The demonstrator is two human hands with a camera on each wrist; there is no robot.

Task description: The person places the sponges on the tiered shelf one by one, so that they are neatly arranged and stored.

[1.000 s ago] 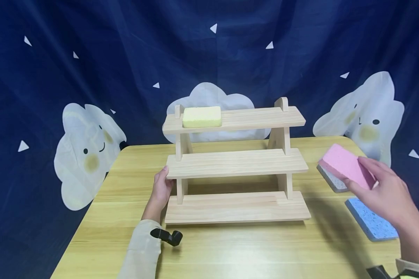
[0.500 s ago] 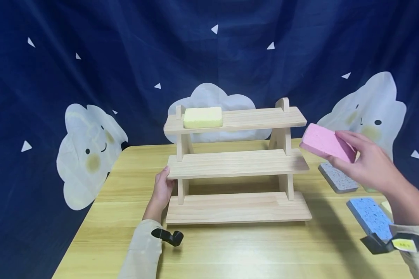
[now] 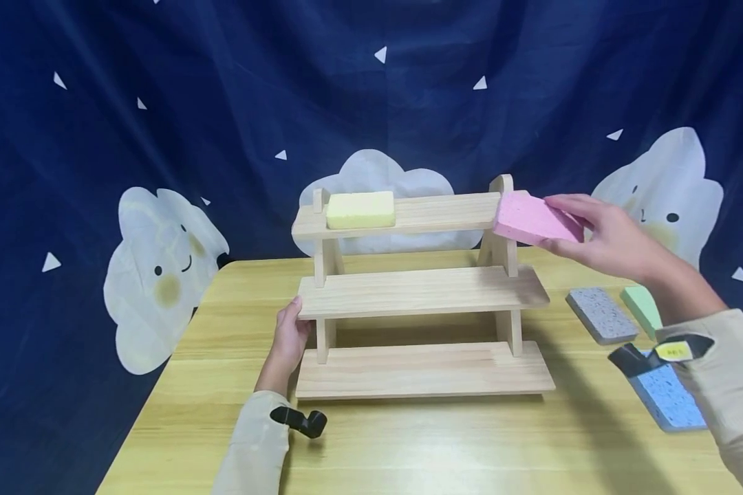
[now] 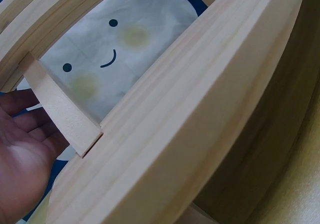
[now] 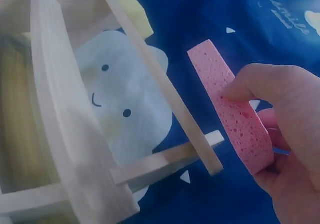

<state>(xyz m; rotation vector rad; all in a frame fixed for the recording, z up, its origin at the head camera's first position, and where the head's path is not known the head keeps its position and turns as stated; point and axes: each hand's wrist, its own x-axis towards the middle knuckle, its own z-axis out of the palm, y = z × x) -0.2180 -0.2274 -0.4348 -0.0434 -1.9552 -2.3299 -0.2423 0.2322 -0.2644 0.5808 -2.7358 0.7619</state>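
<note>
A three-tier wooden display shelf [image 3: 421,289] stands on the table. My left hand [image 3: 289,340] grips its left side at the middle tier; in the left wrist view the fingers of that hand [image 4: 25,154] pass behind the upright. My right hand [image 3: 613,237] pinches a pink sponge [image 3: 535,218] between thumb and fingers, raised at the right end of the top tier. In the right wrist view the pink sponge [image 5: 235,111] is tilted and apart from the wood. A yellow sponge [image 3: 360,210] lies at the left end of the top tier.
Right of the shelf, a grey sponge [image 3: 600,315], a green sponge [image 3: 642,309] and a blue sponge [image 3: 669,399] lie on the wood-grain table [image 3: 408,447]. My right sleeve partly covers the blue one. A dark blue curtain [image 3: 254,82] with clouds hangs behind.
My right hand has carried the pink sponge left and up, from above the grey sponge to the top tier's right end. The left hand keeps its grip on the shelf.
</note>
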